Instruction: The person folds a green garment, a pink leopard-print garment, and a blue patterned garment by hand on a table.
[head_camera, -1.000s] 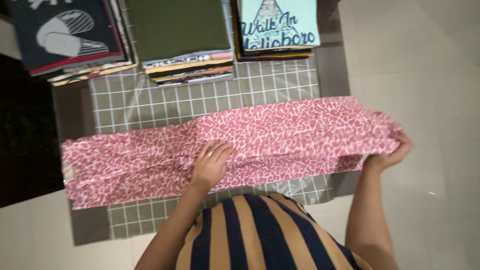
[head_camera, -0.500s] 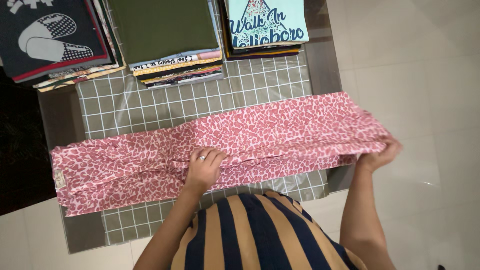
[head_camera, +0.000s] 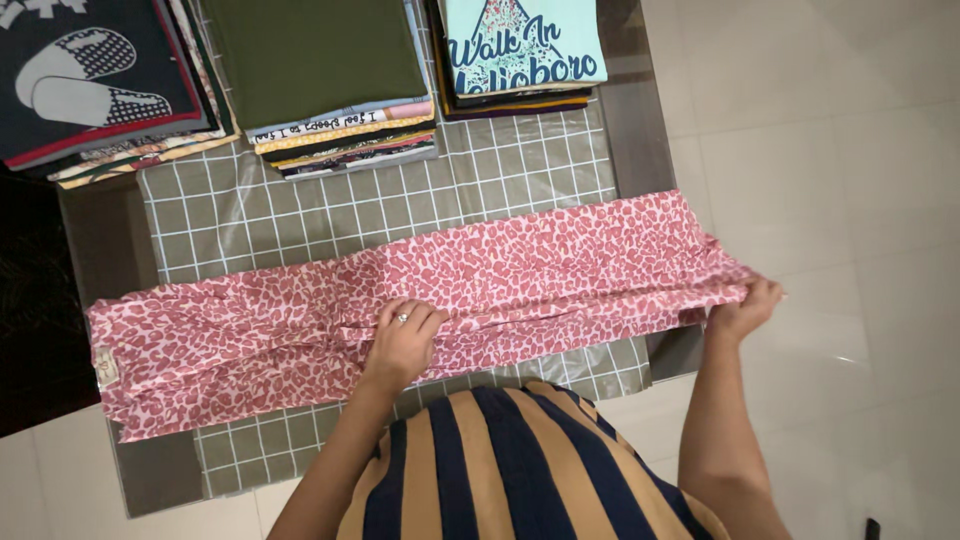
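A long pink garment (head_camera: 520, 280) with a darker pink spotted print lies stretched across a table covered by a grey grid-pattern cloth (head_camera: 400, 190). My left hand (head_camera: 405, 340), a ring on one finger, presses flat on the garment near its middle, fingers together. My right hand (head_camera: 745, 305) pinches the garment's right end, which hangs past the table's right edge. A small tag shows at the garment's left end (head_camera: 105, 365).
Three stacks of folded clothes stand along the far edge: a dark one with a white print (head_camera: 90, 80), an olive-topped one (head_camera: 325, 70), and a light blue-topped one (head_camera: 520, 50). Pale floor tiles (head_camera: 830, 150) lie to the right.
The view has shifted a little. My right hand has pulled the garment's right end tauter and slightly outward. My left hand stays pressed on the middle.
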